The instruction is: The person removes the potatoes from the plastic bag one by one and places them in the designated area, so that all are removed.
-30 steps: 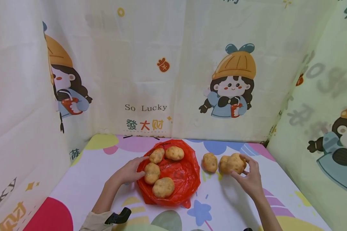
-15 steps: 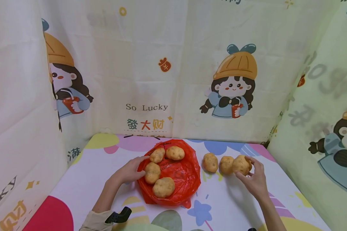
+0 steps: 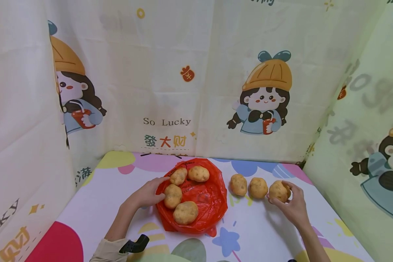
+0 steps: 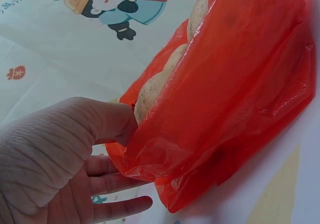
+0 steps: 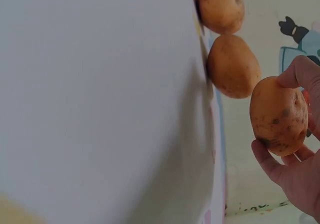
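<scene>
A red plastic bag [image 3: 209,203] stands on the table with its mouth spread wide and several potatoes [image 3: 185,213] inside. At its left rim my left hand [image 3: 149,193] pinches the plastic; in the left wrist view the thumb [image 4: 117,124] lies inside the edge and the fingers outside. To the right, my right hand [image 3: 293,203] holds a potato [image 3: 278,191] between thumb and fingers. Dark specks mark this potato [image 5: 277,116] in the right wrist view, where it appears clear of the tabletop. Left of it, two potatoes, one nearer [image 3: 258,188] and one farther left [image 3: 238,185], rest in a row.
The table [image 3: 249,233] has a colourful printed cover. Printed cloth walls [image 3: 209,91] enclose it at the back and both sides. A black wrist strap [image 3: 134,244] shows on the left forearm.
My right hand has moved to the right with its potato, uncovering the middle potato of the row. My left hand stays at the bag's rim.
</scene>
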A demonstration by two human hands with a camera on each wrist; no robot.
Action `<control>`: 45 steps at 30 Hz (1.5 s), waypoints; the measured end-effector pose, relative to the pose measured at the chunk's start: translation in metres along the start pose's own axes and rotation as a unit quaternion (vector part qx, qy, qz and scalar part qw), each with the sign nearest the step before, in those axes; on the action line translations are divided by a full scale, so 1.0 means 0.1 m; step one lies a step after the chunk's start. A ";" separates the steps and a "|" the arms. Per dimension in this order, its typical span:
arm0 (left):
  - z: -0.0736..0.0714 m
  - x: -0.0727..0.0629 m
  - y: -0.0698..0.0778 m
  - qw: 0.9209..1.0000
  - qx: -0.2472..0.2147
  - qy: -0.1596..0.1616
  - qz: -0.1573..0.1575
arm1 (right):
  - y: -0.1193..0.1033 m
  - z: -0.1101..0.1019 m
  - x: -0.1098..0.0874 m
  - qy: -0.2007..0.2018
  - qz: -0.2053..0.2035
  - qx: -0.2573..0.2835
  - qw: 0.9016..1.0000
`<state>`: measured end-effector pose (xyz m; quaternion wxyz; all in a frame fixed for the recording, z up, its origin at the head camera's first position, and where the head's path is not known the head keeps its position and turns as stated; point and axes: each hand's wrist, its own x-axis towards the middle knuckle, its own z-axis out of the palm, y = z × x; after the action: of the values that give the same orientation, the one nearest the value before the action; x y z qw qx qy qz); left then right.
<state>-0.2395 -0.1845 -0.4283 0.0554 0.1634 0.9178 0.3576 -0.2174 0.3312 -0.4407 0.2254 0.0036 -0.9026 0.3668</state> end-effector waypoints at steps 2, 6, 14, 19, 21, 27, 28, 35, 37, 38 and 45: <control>0.00 0.01 0.00 1.000 0.001 0.001 -0.002 | 0.03 -0.01 0.00 -0.003 -0.004 -0.009 1.000; 0.01 0.01 0.00 1.000 -0.001 0.002 -0.004 | 0.09 -0.02 0.02 -0.014 -0.014 -0.027 0.999; 0.01 0.00 -0.02 1.000 0.006 0.003 0.004 | 0.20 -0.01 0.08 -0.047 -0.015 -0.014 0.999; 0.01 0.00 -0.02 1.000 0.006 0.003 0.002 | 0.25 0.00 0.12 -0.053 -0.030 -0.020 0.998; 0.01 0.00 -0.02 1.000 0.004 0.003 -0.001 | 0.26 0.00 0.13 -0.057 -0.034 -0.021 0.998; 0.01 -0.01 0.00 1.000 0.002 0.000 -0.006 | 0.27 0.00 0.18 -0.078 -0.035 -0.033 0.996; 0.01 -0.01 0.00 1.000 0.002 0.000 -0.006 | 0.28 0.00 0.19 -0.081 -0.036 -0.036 0.995; 0.01 -0.01 0.01 1.000 0.005 0.002 -0.003 | 0.31 0.00 0.24 -0.104 -0.030 -0.052 0.993; 0.01 -0.01 0.01 1.000 0.006 0.003 -0.002 | 0.31 0.00 0.25 -0.109 -0.029 -0.057 0.992; 0.01 -0.01 0.01 1.000 0.006 0.003 -0.002 | 0.31 0.00 0.25 -0.110 -0.030 -0.059 0.992; 0.01 0.00 0.00 1.000 0.007 0.004 0.000 | 0.27 0.00 0.28 -0.124 -0.032 -0.062 0.990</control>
<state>-0.2391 -0.1843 -0.4292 0.0505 0.1620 0.9205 0.3521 -0.2471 0.3555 -0.4466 0.1227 0.0643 -0.9439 0.2997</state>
